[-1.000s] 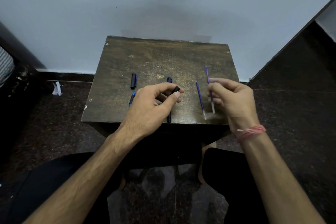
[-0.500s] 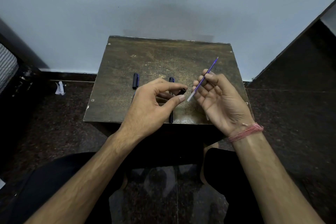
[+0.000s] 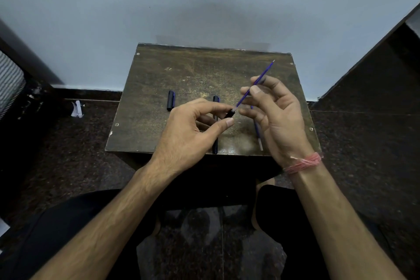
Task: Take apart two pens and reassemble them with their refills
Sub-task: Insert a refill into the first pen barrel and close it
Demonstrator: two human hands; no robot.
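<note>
My left hand [image 3: 191, 134] pinches a short black pen barrel [image 3: 229, 114] between thumb and fingers above the small wooden table [image 3: 181, 75]. My right hand [image 3: 277, 116] holds a thin purple refill [image 3: 261, 77] tilted up to the right, its lower end meeting the barrel's open mouth. A second purple refill [image 3: 258, 132] lies on the table under my right hand. A dark pen body [image 3: 215, 136] lies lengthwise behind my left hand, partly hidden. A dark blue cap [image 3: 171, 100] rests further left.
The table stands against a pale wall. Dark stone floor surrounds it, with a scrap of white paper [image 3: 77, 109] on the floor at the left. My knees in black trousers sit below the table's front edge.
My right hand lifted one refill off the table, turned it and brought its lower end to the barrel in my left hand. The left hand stayed nearly still.
</note>
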